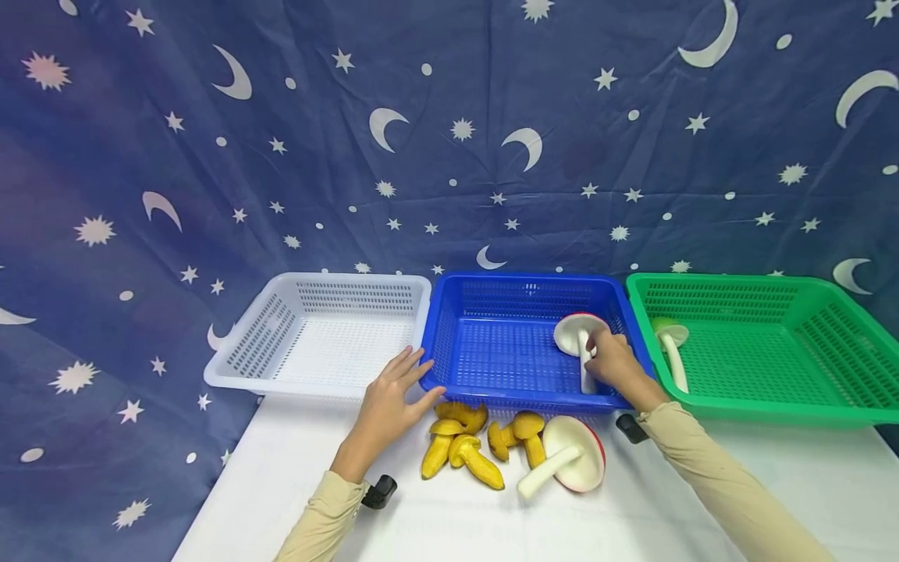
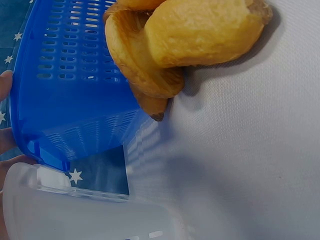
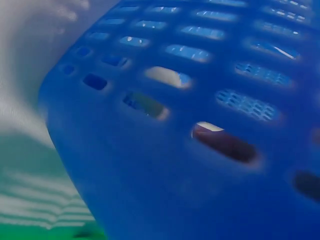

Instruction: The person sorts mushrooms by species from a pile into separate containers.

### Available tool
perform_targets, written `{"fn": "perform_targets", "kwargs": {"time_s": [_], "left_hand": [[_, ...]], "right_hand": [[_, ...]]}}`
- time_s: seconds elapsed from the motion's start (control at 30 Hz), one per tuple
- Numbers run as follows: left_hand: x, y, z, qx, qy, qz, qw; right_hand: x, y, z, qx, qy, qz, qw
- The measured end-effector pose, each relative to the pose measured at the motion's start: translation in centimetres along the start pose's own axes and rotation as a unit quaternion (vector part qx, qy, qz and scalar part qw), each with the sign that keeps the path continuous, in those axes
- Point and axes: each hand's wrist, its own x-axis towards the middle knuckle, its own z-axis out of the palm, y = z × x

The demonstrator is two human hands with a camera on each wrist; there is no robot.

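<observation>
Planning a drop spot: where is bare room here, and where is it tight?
Free: white basket floor; blue basket left half; green basket right of its mushroom. Crowded: table strip before the blue basket, yellow mushrooms and red-capped mushroom.

Beige long sleeves (image 1: 709, 468), black wrist cameras (image 1: 379, 492)

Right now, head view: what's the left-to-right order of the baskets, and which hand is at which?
White basket → blue basket → green basket. Left hand rests at the blue basket's near-left corner; right hand holds the stem of a red-capped mushroom inside it.
</observation>
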Motion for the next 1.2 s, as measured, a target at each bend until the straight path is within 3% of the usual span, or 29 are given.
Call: {"fn": "perform_targets", "kwargs": {"time_s": [0.23,0.57,1.03,1.2], "left_hand": [[0.0,-0.1,0.0,0.0,0.001,0.001,1.0],[-0.2,-0.1,0.0,0.002,0.002,-0.001,1.0],[-0.2,-0.2,0.1,0.003,0.005,0.0,1.0],[-0.1,-0.1,0.1,0.002,0.007,0.002,1.0]], "right_hand": [[-0.8,-1.0,-1.0,-0.021,0.007,-0.024,0.999],[-2.4,-2.8,-2.8,0.011,0.033,-0.064,0.997],[-5.8,-5.0,-4.9,0.068,0.029,-0.043,0.996],[-7.0,-5.5,-5.5,0.061,0.029,-0.027,0.997]]}}
